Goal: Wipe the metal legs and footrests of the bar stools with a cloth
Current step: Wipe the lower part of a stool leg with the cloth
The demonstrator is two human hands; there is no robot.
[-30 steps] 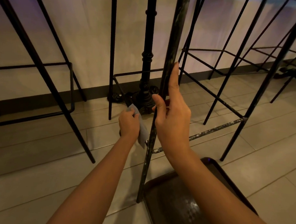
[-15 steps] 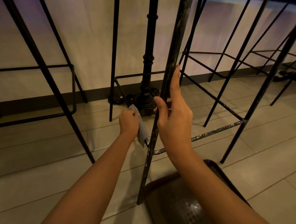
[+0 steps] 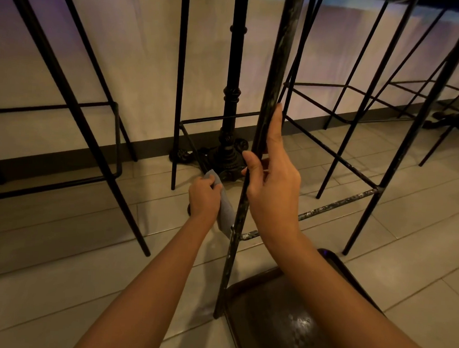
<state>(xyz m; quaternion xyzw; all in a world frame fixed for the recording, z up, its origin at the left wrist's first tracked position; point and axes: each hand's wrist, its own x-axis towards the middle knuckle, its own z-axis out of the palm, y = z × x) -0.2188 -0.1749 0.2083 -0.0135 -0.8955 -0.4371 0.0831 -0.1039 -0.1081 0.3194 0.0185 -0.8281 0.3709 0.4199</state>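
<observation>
A worn black metal stool leg point(image 3: 273, 77) runs down the middle of the view to the floor. My right hand point(image 3: 272, 182) holds it, thumb on the left side and fingers laid up along the right. My left hand point(image 3: 204, 198) grips a grey cloth point(image 3: 225, 212) wrapped on the stool's left footrest bar, just left of that leg. The cloth hangs down to the joint where the paint-chipped front footrest point(image 3: 336, 204) meets the leg. The bar under the cloth is hidden.
Another black stool frame point(image 3: 74, 107) stands at the left, more stools point(image 3: 427, 86) at the right. An ornate cast table post point(image 3: 231, 98) rises by the white wall behind. A dark brown seat point(image 3: 281, 319) lies low at the front. Floor is pale tile.
My left hand with the cloth has slid slightly back along the side footrest. My right hand keeps its hold on the leg.
</observation>
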